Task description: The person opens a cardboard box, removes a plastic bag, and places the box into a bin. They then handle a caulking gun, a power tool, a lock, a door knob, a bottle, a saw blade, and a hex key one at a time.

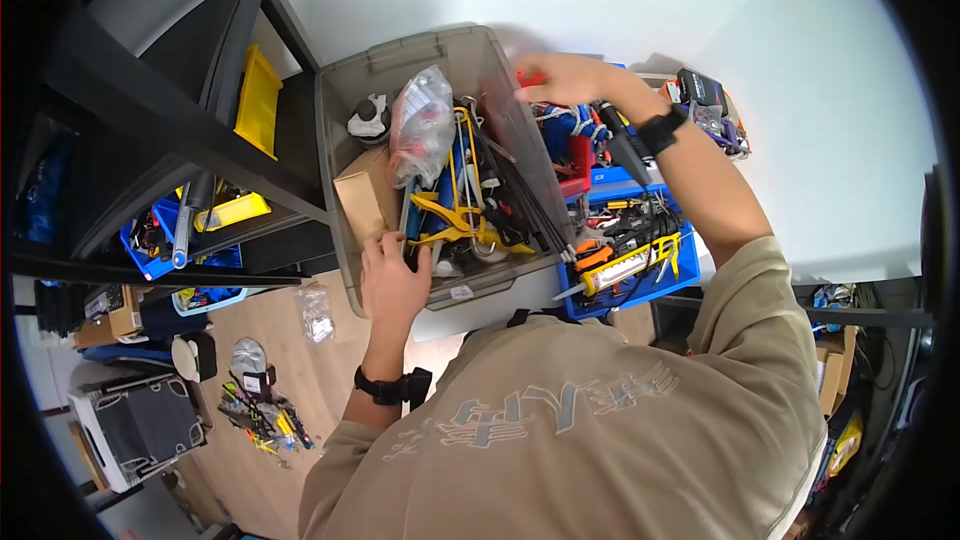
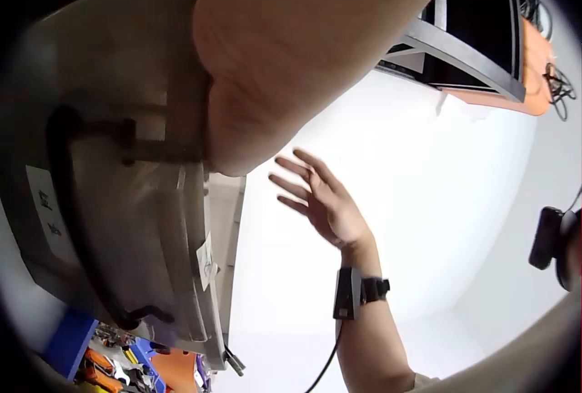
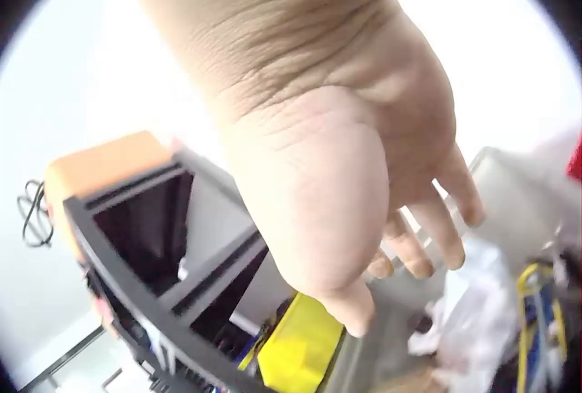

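A grey translucent storage bin [image 1: 495,285] full of tools stands in front of me. My left hand [image 1: 393,278] rests at its near left edge, fingers reaching over the rim beside a small cardboard box [image 1: 366,195]; in the left wrist view the fingers are hidden behind the hand's heel. Yellow clamps [image 1: 445,218], a yellow-framed hacksaw [image 1: 466,155] and a plastic bag [image 1: 422,125] lie inside. My right hand [image 1: 572,78] is raised over the bin's far right side, near red items. In the right wrist view its fingers [image 3: 434,229] are spread and nothing is in them.
Right of the bin, blue trays [image 1: 655,285] hold tools, among them a yellow caulking gun [image 1: 625,268]. A black shelf [image 1: 290,165] with yellow bins [image 1: 258,100] stands close on the left. Tools [image 1: 265,410] and a clear packet [image 1: 315,313] lie on the floor.
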Demonstrator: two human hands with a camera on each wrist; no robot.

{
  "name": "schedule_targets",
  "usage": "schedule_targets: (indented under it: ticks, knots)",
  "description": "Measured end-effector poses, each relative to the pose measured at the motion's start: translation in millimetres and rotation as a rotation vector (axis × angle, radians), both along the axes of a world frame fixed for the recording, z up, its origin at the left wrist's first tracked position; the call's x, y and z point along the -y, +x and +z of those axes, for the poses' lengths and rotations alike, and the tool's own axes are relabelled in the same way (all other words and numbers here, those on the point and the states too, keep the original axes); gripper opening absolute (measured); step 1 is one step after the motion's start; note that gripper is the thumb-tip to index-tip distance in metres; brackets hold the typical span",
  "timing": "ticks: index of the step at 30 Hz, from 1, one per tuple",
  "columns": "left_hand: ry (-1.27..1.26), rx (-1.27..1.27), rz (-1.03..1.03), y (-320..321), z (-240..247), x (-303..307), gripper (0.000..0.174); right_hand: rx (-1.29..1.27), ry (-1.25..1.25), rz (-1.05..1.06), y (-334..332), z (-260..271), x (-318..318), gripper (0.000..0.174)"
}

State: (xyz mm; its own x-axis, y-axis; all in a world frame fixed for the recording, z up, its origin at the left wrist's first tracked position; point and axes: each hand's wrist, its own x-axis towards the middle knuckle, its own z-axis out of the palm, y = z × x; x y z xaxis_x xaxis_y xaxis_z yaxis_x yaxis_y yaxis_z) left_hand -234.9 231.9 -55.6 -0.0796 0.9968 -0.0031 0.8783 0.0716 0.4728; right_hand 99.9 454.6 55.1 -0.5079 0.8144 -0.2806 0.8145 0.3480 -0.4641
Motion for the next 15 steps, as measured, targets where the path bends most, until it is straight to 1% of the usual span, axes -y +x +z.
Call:
schedule_targets:
  ticks: [1,2,3,5,7,9,11,13,15]
  knots:
    - [0.043,-0.014,0.006,1.9,0.8,-0.2,0.043,0.115,0.020,-0.107,30.1,1.5,2.4,0.063]
    - [0.083,-0.017,0.019,4.3,2.2,0.8,0.038,0.178,0.022,-0.166,64.6,-19.6,0.9,0.065]
    - [0.086,-0.018,0.021,5.1,2.3,1.7,0.038,0.239,0.024,-0.227,95.8,-55.5,-1.4,0.068]
    - [0.087,-0.040,0.021,5.4,2.2,0.0,0.036,0.388,0.176,-0.233,132.4,-110.1,10.6,0.078]
    - [0.112,-0.043,0.038,4.2,-1.9,-2.0,0.034,0.345,0.115,-0.360,140.9,-146.9,23.2,0.080]
    - [-0.021,-0.026,0.105,8.4,3.5,-2.5,0.033,0.277,0.025,-0.449,139.2,-172.1,24.6,0.080]
    - [-0.021,-0.040,0.144,14.5,9.0,-3.8,0.030,0.322,0.174,-0.473,121.7,-163.4,36.9,0.081]
    - [-0.003,-0.083,0.149,13.3,2.3,-2.9,0.028,0.251,0.049,-0.522,117.3,-172.6,30.1,0.083]
    - [0.013,-0.104,0.168,16.7,2.1,-2.5,0.025,0.185,-0.003,-0.486,110.6,-186.1,27.0,0.076]
